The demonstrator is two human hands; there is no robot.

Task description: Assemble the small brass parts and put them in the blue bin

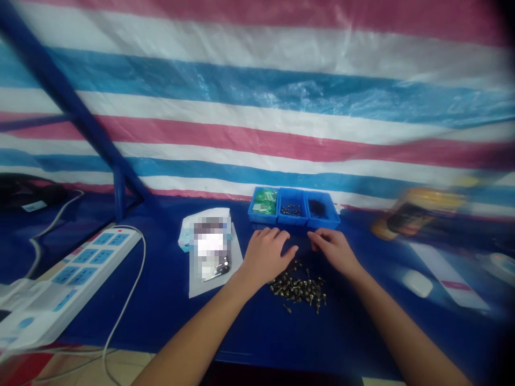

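Several small metal parts [300, 289] lie in a loose pile on the blue table [257, 332]. My left hand [269, 254] is just above and left of the pile, its fingers bent and thumb apart, with nothing seen in it. To the right, my right hand [332, 246] has thumb and fingertips pressed together; whatever is between them is too small to make out. Beyond my hands stand three joined blue bins: the left one [263, 219] holds green packets, the middle one [292, 220] small metal pieces, the right one [323, 221] dark, thin pieces.
Left of my hands, a phone [217, 268] lies on white paper [197, 287] beside a tissue pack [185, 238]. A power strip [86, 268] with white cables is farther left. On the right are a blurred bottle [422, 209], a white mouse-like object [417, 283] and a white box [446, 276].
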